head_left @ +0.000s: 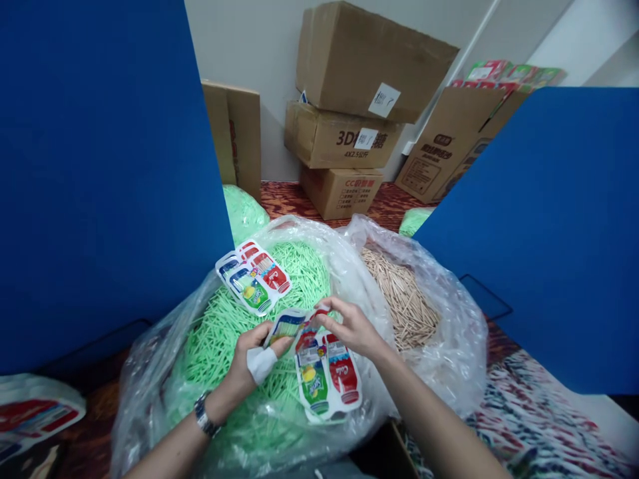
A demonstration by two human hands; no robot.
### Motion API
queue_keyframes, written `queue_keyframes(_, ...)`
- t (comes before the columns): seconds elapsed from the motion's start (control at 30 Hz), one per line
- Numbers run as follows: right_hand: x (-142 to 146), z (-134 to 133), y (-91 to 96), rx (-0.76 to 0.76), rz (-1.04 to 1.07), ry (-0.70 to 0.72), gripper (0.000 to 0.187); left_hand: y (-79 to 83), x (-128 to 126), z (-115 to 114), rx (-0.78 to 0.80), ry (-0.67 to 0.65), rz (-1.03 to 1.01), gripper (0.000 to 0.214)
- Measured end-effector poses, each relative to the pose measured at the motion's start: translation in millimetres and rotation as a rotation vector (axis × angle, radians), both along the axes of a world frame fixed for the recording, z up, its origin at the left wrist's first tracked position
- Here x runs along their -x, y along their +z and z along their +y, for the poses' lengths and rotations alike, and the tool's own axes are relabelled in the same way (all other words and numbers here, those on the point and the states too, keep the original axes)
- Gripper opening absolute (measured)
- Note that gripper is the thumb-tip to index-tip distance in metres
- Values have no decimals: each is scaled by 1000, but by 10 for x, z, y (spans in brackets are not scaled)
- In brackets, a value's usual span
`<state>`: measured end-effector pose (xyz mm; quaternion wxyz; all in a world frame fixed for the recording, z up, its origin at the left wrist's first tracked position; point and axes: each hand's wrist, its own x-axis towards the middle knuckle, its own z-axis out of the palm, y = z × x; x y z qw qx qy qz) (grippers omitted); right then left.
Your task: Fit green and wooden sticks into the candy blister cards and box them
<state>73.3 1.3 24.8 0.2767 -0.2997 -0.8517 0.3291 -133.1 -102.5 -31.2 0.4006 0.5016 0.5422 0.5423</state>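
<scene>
Between both hands is a bottle-shaped printed packet (pixel 286 326), tilted and bent, with green sticks showing through its clear window. My left hand (pixel 252 356), with white tape at the thumb and a watch on the wrist, grips its blue-and-green side. My right hand (pixel 349 327) pinches the red side with thumb and forefinger. Below them lies a Sprite-and-Cola packet (pixel 327 380) on the green sticks (pixel 219 332). A fanned stack of similar packets (pixel 255 276) rests farther up on the same heap. A clear plastic bag (pixel 150 386) surrounds the green sticks.
A second clear bag holds brown sticks (pixel 404 303) at the right. Blue panels (pixel 100 166) stand on both sides. Stacked cartons (pixel 344 136) are at the back, with another carton (pixel 449 143) to their right. Many packets (pixel 534 412) lie at lower right, more packets (pixel 34 412) at lower left.
</scene>
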Motion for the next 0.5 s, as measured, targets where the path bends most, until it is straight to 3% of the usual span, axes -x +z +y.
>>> queue_keyframes(0.07, 24, -23, -41, 49, 77, -52, 17, 22, -17, 38, -29, 100, -73, 20)
queue_keyframes(0.17, 101, -116, 1, -70, 150, -118, 11, 96, -43, 72, -141, 230, -17, 13)
queue_keyframes(0.27, 143, -179, 67, -196, 147, -38, 11, 166, -48, 58, -219, 130, 170, 12)
queue_keyframes(0.4, 139, -183, 69, -232, 172, -194, 8, 183, -31, 27, -246, 226, 187, 14)
queue_keyframes(0.5, 137, -183, 62, -242, 193, -163, 7, 160, -34, 24, -239, 106, 203, 14)
